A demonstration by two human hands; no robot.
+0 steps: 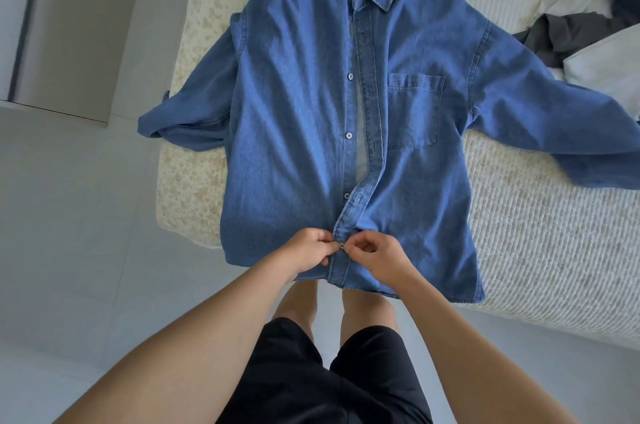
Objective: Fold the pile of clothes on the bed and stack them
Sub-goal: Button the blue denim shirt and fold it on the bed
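A blue denim shirt lies face up, sleeves spread, at the near edge of the bed. The left hand and right hand each pinch the placket at the lowest button (upper buttons remain undone). Buttoning seems underway; next likely fasten upward. More clothes wait at the far right corner.

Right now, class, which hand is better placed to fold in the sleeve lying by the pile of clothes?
Probably the right hand: that sleeve stretches out on its side, toward the pile.
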